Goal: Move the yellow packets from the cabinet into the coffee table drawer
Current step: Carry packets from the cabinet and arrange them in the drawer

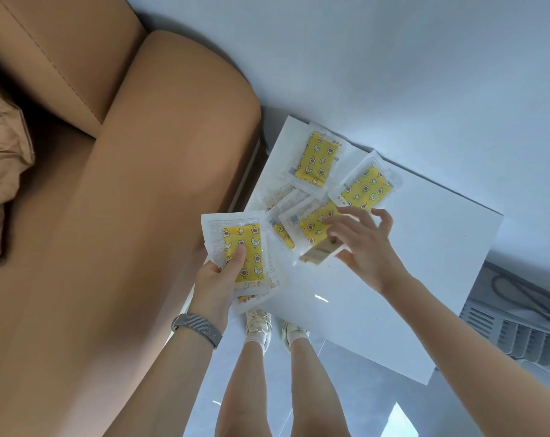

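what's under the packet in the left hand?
More packets stacked beneath the top packet, edges poking out below the left hand. How many is hidden.

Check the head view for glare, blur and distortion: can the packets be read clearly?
Head view: wide-angle bend curves the sofa; a small glare spot on the table; packets sharp; right hand slightly soft; left hand crisp; lighting even, shadows faint.
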Tool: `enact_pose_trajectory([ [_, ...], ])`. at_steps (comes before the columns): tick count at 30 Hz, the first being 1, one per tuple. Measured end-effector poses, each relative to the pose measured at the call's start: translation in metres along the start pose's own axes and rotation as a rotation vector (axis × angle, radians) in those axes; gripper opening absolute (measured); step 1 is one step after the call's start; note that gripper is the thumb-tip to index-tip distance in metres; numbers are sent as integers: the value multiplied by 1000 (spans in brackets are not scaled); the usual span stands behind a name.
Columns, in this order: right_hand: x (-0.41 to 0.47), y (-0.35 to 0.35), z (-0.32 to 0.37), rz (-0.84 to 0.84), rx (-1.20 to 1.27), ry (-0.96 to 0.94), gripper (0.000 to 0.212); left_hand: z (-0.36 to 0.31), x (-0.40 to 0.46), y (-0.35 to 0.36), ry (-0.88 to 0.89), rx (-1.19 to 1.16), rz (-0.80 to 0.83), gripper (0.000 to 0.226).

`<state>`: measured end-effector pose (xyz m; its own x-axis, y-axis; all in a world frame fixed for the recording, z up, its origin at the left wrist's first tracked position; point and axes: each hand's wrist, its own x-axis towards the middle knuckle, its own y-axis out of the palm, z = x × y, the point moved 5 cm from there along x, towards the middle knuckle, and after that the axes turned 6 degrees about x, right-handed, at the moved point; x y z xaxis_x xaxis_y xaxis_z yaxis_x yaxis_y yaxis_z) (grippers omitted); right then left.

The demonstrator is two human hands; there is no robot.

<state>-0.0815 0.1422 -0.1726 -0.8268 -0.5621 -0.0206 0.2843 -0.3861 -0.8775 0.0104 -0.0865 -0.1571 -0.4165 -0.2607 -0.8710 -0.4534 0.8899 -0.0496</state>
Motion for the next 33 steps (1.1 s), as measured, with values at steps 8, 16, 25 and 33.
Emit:
enact_pose_trajectory([
  [8, 1, -16, -43, -483, 1192, 1266, 18, 0, 4, 0, -3, -28, -16, 11],
  [16, 28, 24, -42, -463, 1252, 1741, 26, -3, 3, 0, -4, -48, -24, 9],
  [25, 37, 20, -43, -321, 729, 1850, 51, -2, 4, -4, -7, -60, -39, 8],
  [33, 36, 16, -40, -563, 862, 1719, 40, -5, 4, -3, -9, -62, -17, 8],
])
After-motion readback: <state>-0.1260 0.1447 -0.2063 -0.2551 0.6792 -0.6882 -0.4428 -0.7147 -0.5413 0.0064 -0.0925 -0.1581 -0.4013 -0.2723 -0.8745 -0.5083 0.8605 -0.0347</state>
